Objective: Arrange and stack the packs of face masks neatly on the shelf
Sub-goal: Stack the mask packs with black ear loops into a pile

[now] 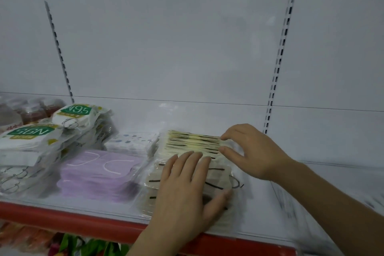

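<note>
The cream mask pack [193, 143] lies toward the shelf's [270, 210] back, long axis parallel to the front edge. Its right end is pinched by the right hand [249, 151], which is nearer. The front pack [218, 178] is pressed flat by the left hand [187, 185], fingers straight.

- "N95", white characters on a green label, stands on the upper white mask pack [80, 114] at the left of the frame, beside the slotted upright; it reads right way up.
- "N95" again, on the green label of the nearer white mask pack [31, 133] at the far left edge; this pack is turned about, so the characters read upside down.
- A yellowish strip lies below each green label; its small print is too blurred to read.
- Red marks on the bottle [8, 120] at the far left are not legible.
</note>
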The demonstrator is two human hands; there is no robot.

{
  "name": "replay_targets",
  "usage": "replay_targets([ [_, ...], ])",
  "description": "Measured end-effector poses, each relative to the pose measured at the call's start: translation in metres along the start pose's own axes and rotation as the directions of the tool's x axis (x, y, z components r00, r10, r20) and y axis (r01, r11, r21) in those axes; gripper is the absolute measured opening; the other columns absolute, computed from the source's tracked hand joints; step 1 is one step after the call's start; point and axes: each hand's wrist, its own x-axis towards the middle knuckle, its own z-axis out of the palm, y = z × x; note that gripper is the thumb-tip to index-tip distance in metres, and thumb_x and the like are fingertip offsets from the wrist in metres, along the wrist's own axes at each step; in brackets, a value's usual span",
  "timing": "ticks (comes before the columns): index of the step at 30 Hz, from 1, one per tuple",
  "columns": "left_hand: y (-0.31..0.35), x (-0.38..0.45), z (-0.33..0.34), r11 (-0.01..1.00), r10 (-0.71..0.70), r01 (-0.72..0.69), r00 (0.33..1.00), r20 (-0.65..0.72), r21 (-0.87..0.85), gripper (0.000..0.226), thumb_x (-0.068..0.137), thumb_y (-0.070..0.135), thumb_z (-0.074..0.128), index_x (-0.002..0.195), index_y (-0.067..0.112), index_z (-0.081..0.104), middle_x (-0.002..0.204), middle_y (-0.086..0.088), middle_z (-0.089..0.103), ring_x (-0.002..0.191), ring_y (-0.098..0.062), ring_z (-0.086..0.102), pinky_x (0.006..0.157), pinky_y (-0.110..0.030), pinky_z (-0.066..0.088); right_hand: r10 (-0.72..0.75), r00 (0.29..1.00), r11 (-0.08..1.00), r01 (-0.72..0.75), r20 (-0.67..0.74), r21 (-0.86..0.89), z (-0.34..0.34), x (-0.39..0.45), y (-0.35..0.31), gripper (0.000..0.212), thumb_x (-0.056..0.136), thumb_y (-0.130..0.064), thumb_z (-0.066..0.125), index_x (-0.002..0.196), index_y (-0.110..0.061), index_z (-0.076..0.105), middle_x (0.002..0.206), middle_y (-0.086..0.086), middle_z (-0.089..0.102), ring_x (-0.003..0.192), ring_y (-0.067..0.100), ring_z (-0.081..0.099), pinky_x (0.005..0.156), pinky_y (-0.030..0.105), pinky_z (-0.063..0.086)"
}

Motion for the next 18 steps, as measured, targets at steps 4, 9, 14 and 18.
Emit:
replay_targets([
  [4, 0.035, 0.012, 0.009, 0.988, -0.038, 0.03, 0.998, -0.05, -0.154, 0.058, 0.1, 0.061, 0.036, 0.127, 0.017, 0.062, 0.13, 0.001, 0.062, 0.125, -0.021, 0.056, 0.104, -0.049, 0.046, 0.069, 0.981, 0.996, -0.058, -0.18, 0.069, -0.01, -0.049, 0.01, 0.04, 0.094, -0.05, 0.051, 0.11, -0.02, 0.07, 0.108, -0.011, 0.066, 0.106, 0.007, 0.056, 0.091, 0.021, 0.045],
  [9, 0.099, 0.021, 0.029, 0.943, -0.065, 0.046, 0.997, -0.047, -0.331, 0.047, 0.101, 0.056, 0.037, 0.126, 0.022, 0.058, 0.128, 0.005, 0.061, 0.122, -0.015, 0.055, 0.103, -0.042, 0.048, 0.276, 0.93, 0.961, -0.264, -0.242, 0.08, -0.033, -0.115, 0.03, 0.046, 0.092, -0.057, 0.043, 0.116, -0.026, 0.068, 0.116, -0.018, 0.062, 0.111, -0.001, 0.051, 0.096, 0.015, 0.035],
  [14, 0.185, 0.025, 0.048, 0.854, -0.107, 0.085, 0.994, -0.013, -0.513, 0.04, 0.099, 0.053, 0.043, 0.127, 0.028, 0.055, 0.126, 0.012, 0.061, 0.119, -0.006, 0.054, 0.101, -0.033, 0.048, 0.418, 0.841, 0.908, -0.39, -0.343, 0.151, -0.064, -0.194, 0.059, 0.046, 0.09, -0.063, 0.042, 0.117, -0.033, 0.065, 0.114, -0.025, 0.056, 0.111, -0.005, 0.049, 0.094, 0.006, 0.027],
  [18, 0.268, 0.028, 0.059, 0.774, -0.174, 0.189, 0.981, 0.083, -0.605, 0.035, 0.095, 0.062, 0.038, 0.125, 0.045, 0.046, 0.125, 0.026, 0.053, 0.119, 0.007, 0.048, 0.101, -0.018, 0.04, 0.498, 0.786, 0.866, -0.468, -0.366, 0.174, -0.098, -0.258, 0.089, 0.038, 0.091, -0.059, 0.047, 0.118, -0.036, 0.061, 0.115, -0.026, 0.056, 0.11, -0.007, 0.049, 0.09, -0.001, 0.028],
])
